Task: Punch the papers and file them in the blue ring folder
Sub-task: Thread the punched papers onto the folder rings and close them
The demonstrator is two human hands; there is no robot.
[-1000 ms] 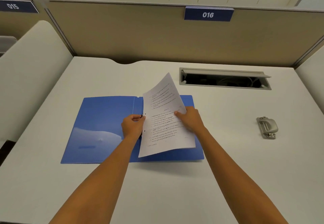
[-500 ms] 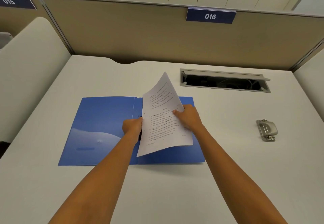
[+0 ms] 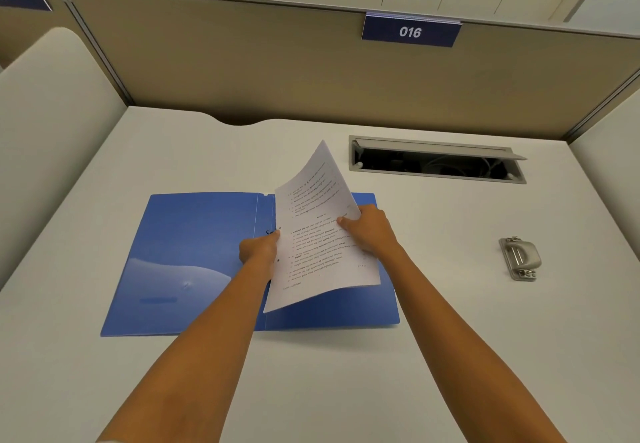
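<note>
The blue ring folder (image 3: 194, 262) lies open and flat on the white desk (image 3: 450, 338). White printed papers (image 3: 318, 241) with punched holes along their left edge stand tilted over the folder's right half, far corner lifted. My left hand (image 3: 259, 252) is at the spine, fingers curled at the papers' left edge by a dark ring; the fingertips are partly hidden. My right hand (image 3: 370, 231) grips the papers' right edge, thumb on top. The grey metal hole punch (image 3: 520, 258) sits on the desk to the right, apart from both hands.
An open cable hatch (image 3: 436, 163) is recessed in the desk behind the papers. A tan partition (image 3: 242, 61) with a "016" sign (image 3: 410, 31) closes the back, and padded dividers stand at the left and right sides.
The papers' left edge has come down closer to the folder's spine. My left hand has slid slightly under that edge; my right hand holds its grip.
</note>
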